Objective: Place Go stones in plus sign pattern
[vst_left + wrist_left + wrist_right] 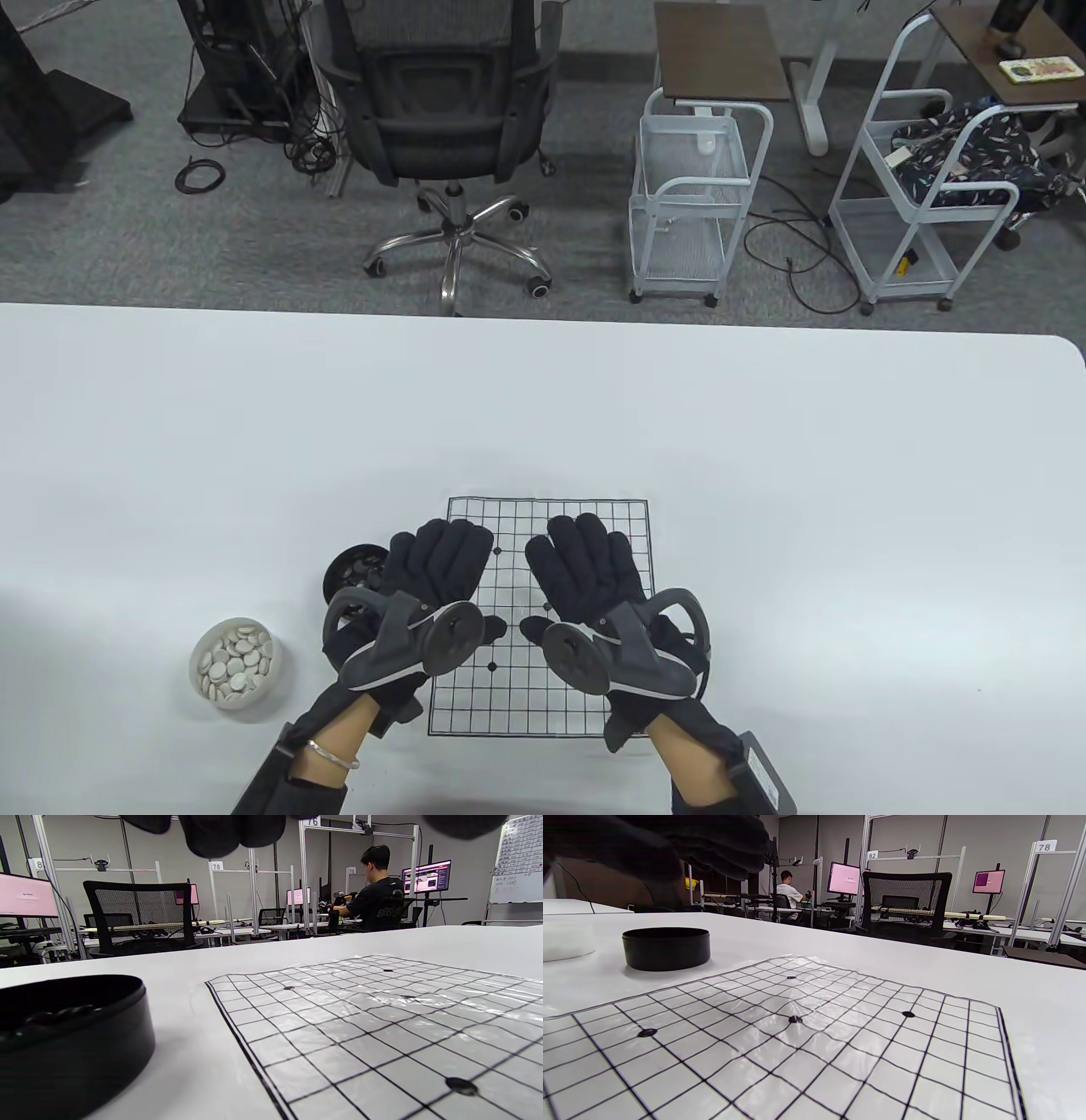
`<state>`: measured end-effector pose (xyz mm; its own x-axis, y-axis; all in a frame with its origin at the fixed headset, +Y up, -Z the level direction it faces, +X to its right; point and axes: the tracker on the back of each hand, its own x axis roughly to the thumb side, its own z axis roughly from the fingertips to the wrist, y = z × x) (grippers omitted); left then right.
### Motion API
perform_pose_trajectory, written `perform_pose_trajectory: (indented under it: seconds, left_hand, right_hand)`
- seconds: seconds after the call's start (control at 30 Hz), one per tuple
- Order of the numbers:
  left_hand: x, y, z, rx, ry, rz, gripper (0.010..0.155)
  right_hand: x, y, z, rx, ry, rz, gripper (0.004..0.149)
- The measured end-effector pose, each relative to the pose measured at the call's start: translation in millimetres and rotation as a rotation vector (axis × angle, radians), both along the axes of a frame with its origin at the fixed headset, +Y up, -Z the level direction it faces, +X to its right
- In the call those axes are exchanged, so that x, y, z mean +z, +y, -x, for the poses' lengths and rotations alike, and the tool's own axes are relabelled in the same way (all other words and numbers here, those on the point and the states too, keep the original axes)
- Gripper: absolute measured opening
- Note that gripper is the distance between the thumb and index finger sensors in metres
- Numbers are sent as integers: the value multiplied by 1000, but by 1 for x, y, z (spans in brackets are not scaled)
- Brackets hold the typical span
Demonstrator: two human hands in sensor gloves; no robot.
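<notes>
A paper Go board (pixel 585 518) with a black grid lies flat on the white table; it also shows in the left wrist view (pixel 382 1027) and the right wrist view (pixel 806 1035). No stones lie on its visible part. My left hand (pixel 441 552) and right hand (pixel 581 556) lie flat and open over the board, fingers stretched forward, holding nothing. A white bowl of white stones (pixel 236 662) stands left of the board. A black bowl (pixel 348 573) (pixel 68 1043) (pixel 666 948) sits at the board's left edge, partly hidden under my left hand.
The white table (pixel 764 424) stretches far beyond the board. Behind its far edge stand an office chair (pixel 441 127) and two white wire carts (pixel 696 195).
</notes>
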<state>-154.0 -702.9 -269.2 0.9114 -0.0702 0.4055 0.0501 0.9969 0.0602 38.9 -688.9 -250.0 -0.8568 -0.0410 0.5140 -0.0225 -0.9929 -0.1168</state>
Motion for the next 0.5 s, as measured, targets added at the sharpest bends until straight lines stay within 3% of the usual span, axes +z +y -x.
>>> perform_pose_trajectory:
  seconds: [0.2,0.5]
  left_hand:
    - [-10,10,23,-78,175,-31,87]
    - [-46,14,84,-58,489,133,64]
  right_hand:
    - [0,2,-1,-14,5,1,79]
    - [0,3,-1,-21,1,-5,79]
